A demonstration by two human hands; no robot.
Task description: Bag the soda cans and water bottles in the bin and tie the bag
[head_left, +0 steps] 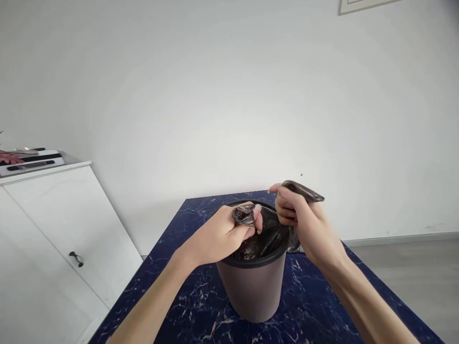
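A small grey waste bin (255, 286) stands on a dark blue marbled table (315, 306). A black plastic bag (265, 241) lines its inside and rim. My left hand (225, 234) is closed over the bin's mouth, pinching a bunched corner of the bag. My right hand (299, 217) is closed on another stretch of the bag, lifted above the bin's right rim, with a flap of the black film sticking out past the fingers.
A white cabinet (53, 239) with a dark knob stands at the left, with a flat white device (32, 162) on top. A white wall runs behind the table. Grey floor (412, 277) shows at the right, and a picture frame corner (362, 5) at the top.
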